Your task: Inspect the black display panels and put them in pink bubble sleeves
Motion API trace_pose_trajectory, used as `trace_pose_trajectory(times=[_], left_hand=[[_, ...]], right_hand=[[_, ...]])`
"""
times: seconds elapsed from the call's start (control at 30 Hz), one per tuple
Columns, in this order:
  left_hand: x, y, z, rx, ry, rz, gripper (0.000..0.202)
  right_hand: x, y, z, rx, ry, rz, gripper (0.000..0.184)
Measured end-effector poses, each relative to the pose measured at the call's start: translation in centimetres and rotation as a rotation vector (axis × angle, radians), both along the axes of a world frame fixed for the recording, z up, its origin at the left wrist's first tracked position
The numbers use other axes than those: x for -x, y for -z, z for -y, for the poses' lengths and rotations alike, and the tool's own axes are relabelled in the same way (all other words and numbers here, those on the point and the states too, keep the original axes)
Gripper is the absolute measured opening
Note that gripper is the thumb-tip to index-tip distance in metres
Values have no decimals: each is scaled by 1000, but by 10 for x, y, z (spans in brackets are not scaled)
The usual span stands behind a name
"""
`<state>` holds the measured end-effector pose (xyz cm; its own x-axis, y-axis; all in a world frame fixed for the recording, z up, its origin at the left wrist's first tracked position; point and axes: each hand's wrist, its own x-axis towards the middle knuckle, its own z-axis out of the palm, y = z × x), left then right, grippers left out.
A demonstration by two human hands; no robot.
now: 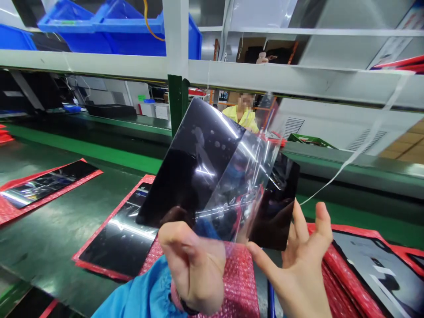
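Note:
A glossy black screen panel (pixel 274 212) is held up tilted in front of me. A clear film (pixel 228 190) lies across its middle, folded back and lifted at the upper right. My right hand (pixel 298 260) grips the panel's right end, with the thumb at the lower edge and fingers behind the side. My left hand (pixel 194 265), in a blue sleeve, is closed in a pinch at the panel's lower edge, where the film runs to it; the exact grip is partly hidden. Pink bubble wrap (pixel 240 282) lies beneath both hands.
More black panels rest on pink sheets at left, including a near panel (pixel 119 238) and a farther panel (pixel 49 183). A grey-backed panel (pixel 374 269) lies on wrap at right. Blue bins (pixel 109 35) sit on the shelf above. Across the bench is a person in yellow (pixel 240 117).

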<state>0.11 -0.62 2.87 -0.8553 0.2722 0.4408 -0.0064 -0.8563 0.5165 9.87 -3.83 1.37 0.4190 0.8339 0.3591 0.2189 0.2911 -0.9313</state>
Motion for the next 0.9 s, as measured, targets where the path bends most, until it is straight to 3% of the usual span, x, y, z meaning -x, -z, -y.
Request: trace_pose_trajectory(times=[0.13,0.2,0.33,0.4,0.7,0.8,0.9], left_hand=[[18,-4,-9,5,192,-30,13],[26,-7,-18,-41,235,36,11],[43,-15,-36,-3,494,169,13],[51,-17,-44,26,561,220,14],[64,-19,-64,124,656,355,17],[63,-18,-66,128,693,353,16],[63,-15,-68,137,727,344,15]], right_hand=[[6,-7,7,-56,-34,-78,110],[9,-9,11,-69,-41,-81,106],[14,-8,18,-121,-36,-80,100],[15,-6,20,-180,-86,-91,100],[20,-10,22,-263,-236,-248,93],[11,-3,17,-205,-341,-321,91],[3,4,16,-48,-526,-370,69]])
